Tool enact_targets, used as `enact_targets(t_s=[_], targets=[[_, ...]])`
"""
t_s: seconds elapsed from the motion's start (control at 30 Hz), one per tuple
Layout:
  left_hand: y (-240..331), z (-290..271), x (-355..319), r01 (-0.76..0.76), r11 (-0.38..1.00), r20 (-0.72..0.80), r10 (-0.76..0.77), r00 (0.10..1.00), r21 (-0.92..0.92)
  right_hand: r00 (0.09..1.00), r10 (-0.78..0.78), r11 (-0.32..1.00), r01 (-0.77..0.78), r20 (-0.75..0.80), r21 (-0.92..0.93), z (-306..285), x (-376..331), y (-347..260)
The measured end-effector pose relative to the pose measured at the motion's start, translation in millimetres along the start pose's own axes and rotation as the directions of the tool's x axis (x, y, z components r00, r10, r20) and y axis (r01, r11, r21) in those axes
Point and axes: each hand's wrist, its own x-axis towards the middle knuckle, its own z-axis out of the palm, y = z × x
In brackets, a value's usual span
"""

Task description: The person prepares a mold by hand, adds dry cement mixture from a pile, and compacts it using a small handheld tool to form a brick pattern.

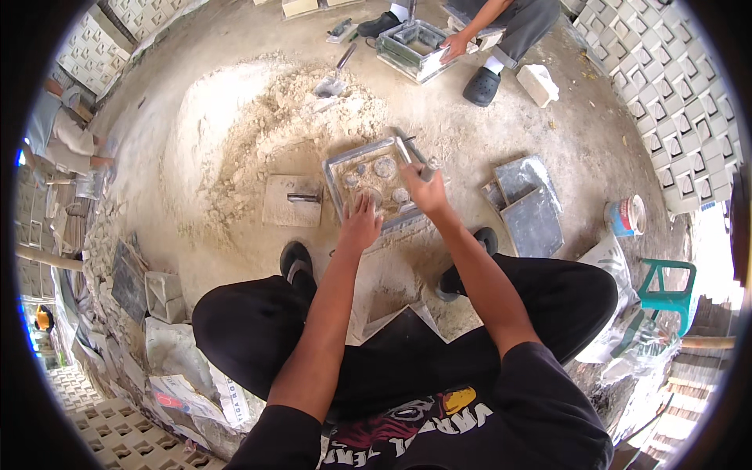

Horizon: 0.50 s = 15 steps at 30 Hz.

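Note:
A square metal mould (335, 168) lies on the ground before me, filled with sandy mortar around several round cores. My left hand (359, 225) rests fingers spread on the mould's near edge. Just to its right, my right hand (424, 190) grips a short metal tool (429, 169) over the mould's right side. A flat metal bar (402, 147) leans across the mould's far right corner.
A heap of sandy mortar (258, 117) with a trowel (338, 70) lies beyond. A float (294, 200) sits left of the mould, dark plates (531, 211) right. Another person (501, 31) works a second mould (415, 48). Stacked patterned blocks (674, 102), a bucket (627, 216), a green stool (667, 294).

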Motion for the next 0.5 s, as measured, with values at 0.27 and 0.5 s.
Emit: enact_targets(t_s=[0.27, 0.5], targets=[[7, -3, 11, 0.011, 0.995, -0.052, -0.016, 0.999, -0.095, 0.997, -0.044, 0.979, 0.056, -0.068, 0.198, -10, 14, 43], [2, -6, 8, 0.017, 0.988, -0.129, -0.037, 0.991, -0.154, 1.000, -0.009, 0.998, 0.007, 0.023, 0.063, -10, 3, 2]])
